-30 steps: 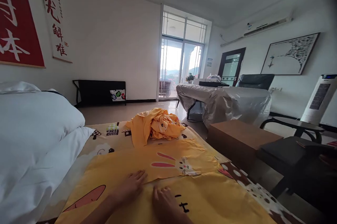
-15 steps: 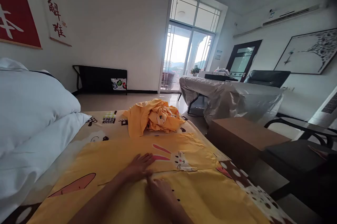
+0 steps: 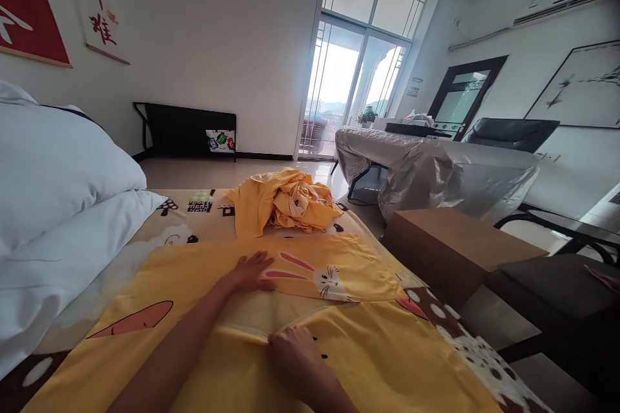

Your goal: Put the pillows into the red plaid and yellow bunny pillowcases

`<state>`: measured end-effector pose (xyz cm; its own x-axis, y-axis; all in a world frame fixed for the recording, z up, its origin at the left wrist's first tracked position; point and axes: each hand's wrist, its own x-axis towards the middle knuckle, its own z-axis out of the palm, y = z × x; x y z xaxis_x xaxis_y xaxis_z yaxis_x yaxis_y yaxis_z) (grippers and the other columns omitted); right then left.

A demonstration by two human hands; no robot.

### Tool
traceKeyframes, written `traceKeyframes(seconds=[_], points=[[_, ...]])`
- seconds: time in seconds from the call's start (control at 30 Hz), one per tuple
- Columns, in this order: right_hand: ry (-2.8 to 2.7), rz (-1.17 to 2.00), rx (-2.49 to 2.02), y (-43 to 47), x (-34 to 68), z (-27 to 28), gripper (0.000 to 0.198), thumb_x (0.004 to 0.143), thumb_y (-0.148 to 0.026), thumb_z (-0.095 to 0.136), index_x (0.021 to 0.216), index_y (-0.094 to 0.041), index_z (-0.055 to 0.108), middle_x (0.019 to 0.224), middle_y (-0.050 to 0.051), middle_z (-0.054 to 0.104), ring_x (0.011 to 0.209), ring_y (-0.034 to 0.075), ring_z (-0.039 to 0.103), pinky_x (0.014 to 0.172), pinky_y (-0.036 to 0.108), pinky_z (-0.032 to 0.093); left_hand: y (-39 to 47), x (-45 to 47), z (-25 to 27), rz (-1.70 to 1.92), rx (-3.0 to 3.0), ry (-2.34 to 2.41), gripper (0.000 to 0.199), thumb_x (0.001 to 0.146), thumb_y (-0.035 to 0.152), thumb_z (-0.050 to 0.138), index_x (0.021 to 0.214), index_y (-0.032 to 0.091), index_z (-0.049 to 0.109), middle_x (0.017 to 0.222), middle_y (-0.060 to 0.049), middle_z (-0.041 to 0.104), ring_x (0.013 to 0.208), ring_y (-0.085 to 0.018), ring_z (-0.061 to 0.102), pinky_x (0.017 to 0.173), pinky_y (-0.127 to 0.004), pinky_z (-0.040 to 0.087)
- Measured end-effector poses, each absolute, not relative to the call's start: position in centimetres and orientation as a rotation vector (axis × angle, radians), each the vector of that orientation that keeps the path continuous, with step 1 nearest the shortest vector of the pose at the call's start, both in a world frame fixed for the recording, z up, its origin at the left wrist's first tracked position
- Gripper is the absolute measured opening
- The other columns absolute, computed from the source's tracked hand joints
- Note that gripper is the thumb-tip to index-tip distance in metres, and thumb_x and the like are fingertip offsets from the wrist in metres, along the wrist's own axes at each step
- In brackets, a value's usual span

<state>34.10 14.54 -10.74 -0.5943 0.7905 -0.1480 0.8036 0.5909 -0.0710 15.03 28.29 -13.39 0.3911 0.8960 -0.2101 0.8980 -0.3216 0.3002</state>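
Note:
A yellow pillowcase [image 3: 194, 271] printed with a white rabbit and pink shapes is spread over the bed. My left hand [image 3: 252, 272] lies flat on it, fingers spread, just left of the rabbit's ears. Closer to me, my right hand [image 3: 294, 351] is closed on a fabric edge of the pillowcase and lifts it slightly, leaving creases and a shallow gap between the hands. Beyond them sits a crumpled orange-yellow cloth [image 3: 254, 206].
White pillows [image 3: 58, 187] are stacked on the left of the patterned bed sheet [image 3: 169, 212]. To the right of the bed stand a brown box [image 3: 450, 238] and a dark chair [image 3: 557, 284]. A plastic-covered table [image 3: 455, 174] is farther back.
My left hand has moved forward, away from the right. My right hand now grips the fabric edge and has pulled it back and up, opening a gap. The view has tilted down slightly.

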Motion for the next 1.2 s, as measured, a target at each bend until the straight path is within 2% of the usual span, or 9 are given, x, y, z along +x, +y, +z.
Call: traceKeyframes(seconds=[0.2,0.43,0.63,0.73,0.83,0.93,1.07,1.13,1.2], points=[[2.716,-0.257,1.359,14.5,34.5,-9.9,0.034,0.091,-0.019,0.041,0.082,-0.015,0.074,0.082,0.014,0.071,0.072,0.022,0.068,0.059,0.028,0.039,30.8,14.5,-13.4,-0.005,2.335,1.638,0.103,0.070,0.080,0.046,0.150,0.021,0.021,0.157,-0.015,0.006,0.146,-0.033,0.005,0.111,-0.063,0.008],[2.790,-0.332,1.338,14.2,34.6,-9.9,0.035,0.090,-0.024,0.043,0.079,-0.016,0.075,0.081,0.012,0.072,0.071,0.019,0.067,0.059,0.028,0.033,31.3,14.5,-13.2,0.117,2.520,1.760,0.082,0.079,0.071,0.047,0.143,0.020,0.037,0.155,-0.014,0.022,0.144,-0.031,0.018,0.112,-0.061,0.011],[2.828,-0.581,1.289,14.8,34.9,-10.3,0.023,0.081,-0.020,0.053,0.073,-0.018,0.075,0.076,0.007,0.073,0.056,0.009,0.057,0.052,0.029,0.022,31.4,14.8,-13.4,0.235,2.614,1.917,0.048,0.090,0.052,0.047,0.127,0.022,0.054,0.150,-0.013,0.036,0.140,-0.029,0.027,0.111,-0.058,0.016],[2.839,-0.809,1.164,15.0,35.1,-10.7,0.020,0.081,-0.022,0.056,0.071,-0.018,0.074,0.068,0.003,0.072,0.050,0.005,0.045,0.051,0.025,0.022,31.4,14.9,-13.5,0.255,2.612,2.004,0.046,0.090,0.050,0.048,0.124,0.020,0.056,0.145,-0.016,0.043,0.136,-0.031,0.035,0.107,-0.059,0.023],[2.856,-0.905,1.281,15.5,34.9,-11.3,0.024,0.084,-0.023,0.054,0.070,-0.016,0.073,0.067,0.003,0.070,0.052,0.006,0.045,0.052,0.023,0.024,31.1,14.5,-13.0,0.227,2.670,1.995,0.053,0.085,0.057,0.052,0.125,0.022,0.055,0.142,-0.014,0.047,0.131,-0.031,0.042,0.101,-0.053,0.034],[2.873,-0.834,1.624,16.5,34.7,-11.9,0.027,0.088,-0.024,0.050,0.074,-0.016,0.071,0.071,0.005,0.071,0.061,0.009,0.053,0.057,0.022,0.027,30.2,12.4,-11.2,0.209,2.778,1.974,0.047,0.087,0.057,0.048,0.118,0.024,0.059,0.132,-0.010,0.057,0.120,-0.026,0.052,0.097,-0.044,0.038],[2.869,-0.714,1.926,17.9,35.0,-12.4,0.029,0.091,-0.025,0.047,0.072,-0.016,0.067,0.068,0.003,0.068,0.062,0.012,0.054,0.058,0.022,0.026,28.1,6.4,-7.0,0.266,2.782,2.265,0.032,0.092,0.032,0.040,0.095,0.014,0.066,0.103,-0.015,0.067,0.102,-0.027,0.059,0.091,-0.041,0.039],[2.890,-0.699,1.950,18.0,35.1,-12.5,0.029,0.091,-0.025,0.047,0.071,-0.016,0.066,0.067,0.003,0.066,0.062,0.012,0.053,0.058,0.022,0.026,26.3,2.1,-4.2,0.302,2.719,2.506,0.027,0.087,0.020,0.041,0.092,0.011,0.066,0.104,-0.019,0.065,0.106,-0.030,0.056,0.093,-0.044,0.037],[2.898,-0.748,1.910,17.9,34.9,-12.7,0.028,0.090,-0.024,0.047,0.070,-0.016,0.065,0.067,0.003,0.066,0.062,0.012,0.053,0.058,0.022,0.027,23.7,-2.4,-1.3,0.339,2.611,2.774,0.029,0.083,0.015,0.040,0.097,0.007,0.064,0.118,-0.023,0.059,0.115,-0.033,0.050,0.097,-0.050,0.032]])
